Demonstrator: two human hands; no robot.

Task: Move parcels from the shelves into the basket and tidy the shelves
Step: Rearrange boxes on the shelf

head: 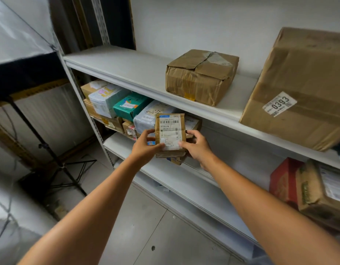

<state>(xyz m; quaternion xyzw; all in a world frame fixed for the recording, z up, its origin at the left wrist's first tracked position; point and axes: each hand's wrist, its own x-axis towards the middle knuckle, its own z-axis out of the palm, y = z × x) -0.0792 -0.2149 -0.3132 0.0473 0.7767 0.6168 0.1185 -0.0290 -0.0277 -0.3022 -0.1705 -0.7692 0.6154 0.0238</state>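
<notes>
White metal shelves [127,67] against a pale wall [184,25], grey tiled floor [146,217] below. Held before the middle shelf: a small brown taped parcel [170,134] with white barcode label, gripped at its sides by left hand [144,148] and right hand [198,148].

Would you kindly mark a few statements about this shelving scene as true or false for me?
1. Both the left hand and right hand hold the small brown parcel. True.
2. The box labelled 0393 sits on the floor. False: it sits on the upper shelf.
3. The teal box lies on the shelf beneath the upper one. True.
4. The red box stands at the shelving's left end. False: it stands at the right, beside a brown carton.
</notes>
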